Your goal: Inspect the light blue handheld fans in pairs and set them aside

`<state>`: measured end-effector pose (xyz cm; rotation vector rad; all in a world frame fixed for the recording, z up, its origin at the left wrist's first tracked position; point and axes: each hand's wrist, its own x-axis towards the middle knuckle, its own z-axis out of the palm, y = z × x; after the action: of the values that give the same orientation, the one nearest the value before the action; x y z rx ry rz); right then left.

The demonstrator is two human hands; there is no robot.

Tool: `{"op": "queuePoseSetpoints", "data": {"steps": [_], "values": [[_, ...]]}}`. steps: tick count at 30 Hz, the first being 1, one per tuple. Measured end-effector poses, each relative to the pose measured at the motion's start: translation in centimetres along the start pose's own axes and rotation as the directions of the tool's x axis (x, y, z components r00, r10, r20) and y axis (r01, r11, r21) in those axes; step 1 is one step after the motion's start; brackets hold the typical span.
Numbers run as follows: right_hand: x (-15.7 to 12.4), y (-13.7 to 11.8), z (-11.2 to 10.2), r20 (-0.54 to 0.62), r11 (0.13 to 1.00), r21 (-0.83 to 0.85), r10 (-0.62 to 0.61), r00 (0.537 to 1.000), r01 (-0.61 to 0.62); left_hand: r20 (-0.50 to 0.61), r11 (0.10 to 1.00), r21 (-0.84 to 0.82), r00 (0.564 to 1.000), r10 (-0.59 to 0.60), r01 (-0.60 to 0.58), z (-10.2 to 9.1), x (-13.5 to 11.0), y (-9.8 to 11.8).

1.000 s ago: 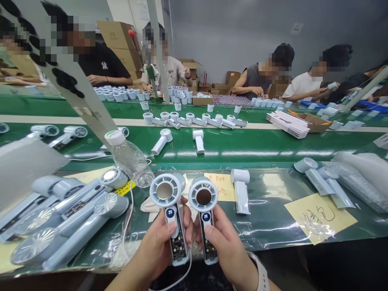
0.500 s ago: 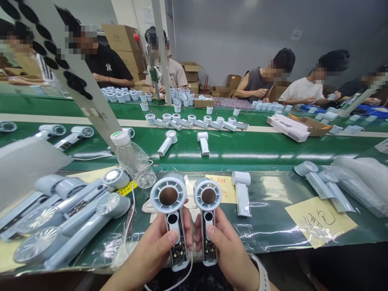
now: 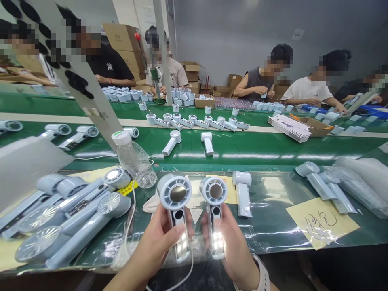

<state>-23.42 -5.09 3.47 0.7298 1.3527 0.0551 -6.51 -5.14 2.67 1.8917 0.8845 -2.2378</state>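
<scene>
Head view, looking down the counter (image 3: 266,234): the left hand (image 3: 157,238) was closed around the handle of the left fan (image 3: 175,192), and the right hand (image 3: 233,242) was closed the same way around the right fan (image 3: 214,190). Neither hand was open. The two fans stood upright and just apart, their round heads rising above the hands and their handles running down through the palms. Held like that, they seemed placed so that both faces and the white glow low in each handle could be seen together. Just right of the right fan, a third fan (image 3: 241,193) lay on the counter, while a heap of fans (image 3: 72,214) lay overlapping to the left, their handles angled much the same way and within easy reach of the left hand. A plastic bottle (image 3: 135,163) lay beside that heap, and a white cable (image 3: 130,230) trailed past it towards the hands. Farther right lay a handwritten yellow note (image 3: 321,222). Beyond the counter, more fans sat spaced along a green conveyor belt (image 3: 230,149).
</scene>
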Motion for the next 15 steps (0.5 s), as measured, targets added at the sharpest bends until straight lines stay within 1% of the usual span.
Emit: {"op": "queuePoseSetpoints", "data": {"steps": [2,3,4,5,7,8,9,11,12,13,15], "values": [[0.1,-0.2,0.0,0.071,0.993,0.119,-0.003,0.998,-0.006,-0.104,0.996,0.067,0.993,-0.049,0.056,0.1,0.1,-0.1],[0.1,-0.3,0.0,0.112,0.986,0.165,0.008,0.994,-0.026,-0.111,0.993,0.093,0.992,-0.059,0.069,0.0,0.2,-0.1],[0.1,-0.4,0.1,0.13,0.977,0.206,0.021,0.991,-0.048,-0.084,0.993,0.097,0.995,-0.058,0.066,0.0,0.3,-0.2],[0.1,-0.6,0.2,0.117,0.967,0.241,0.051,0.992,-0.078,-0.046,0.995,0.077,0.997,-0.056,0.059,-0.1,0.4,-0.2],[0.2,-0.7,0.5,0.054,0.956,0.271,0.098,0.994,-0.109,0.033,0.999,0.0,0.999,-0.037,0.037,-0.4,0.6,-0.4],[0.1,-0.8,0.6,0.051,0.952,0.29,0.088,0.995,-0.099,0.071,0.999,-0.041,0.997,-0.027,0.03,-0.4,0.6,-0.4],[0.1,-0.8,0.8,0.082,0.94,0.331,0.058,0.995,-0.082,0.082,0.997,-0.068,0.996,-0.036,0.041,-0.5,0.5,-0.3],[0.0,-0.9,1.0,0.208,0.91,0.413,-0.051,0.977,-0.04,0.077,0.993,-0.084,0.994,-0.082,0.088,-0.4,0.2,-0.1],[0.0,-0.9,1.1,0.243,0.899,0.438,-0.098,0.965,-0.019,0.059,0.99,-0.078,0.992,-0.111,0.115,-0.2,0.0,0.1],[-0.1,-0.9,1.1,0.25,0.895,0.446,-0.112,0.962,-0.012,0.029,0.987,-0.074,0.99,-0.14,0.142,0.0,-0.2,0.3],[-0.1,-0.9,1.0,0.188,0.914,0.405,-0.095,0.978,0.011,-0.059,0.985,-0.08,0.986,-0.157,0.153,0.5,-0.5,0.9]]}}
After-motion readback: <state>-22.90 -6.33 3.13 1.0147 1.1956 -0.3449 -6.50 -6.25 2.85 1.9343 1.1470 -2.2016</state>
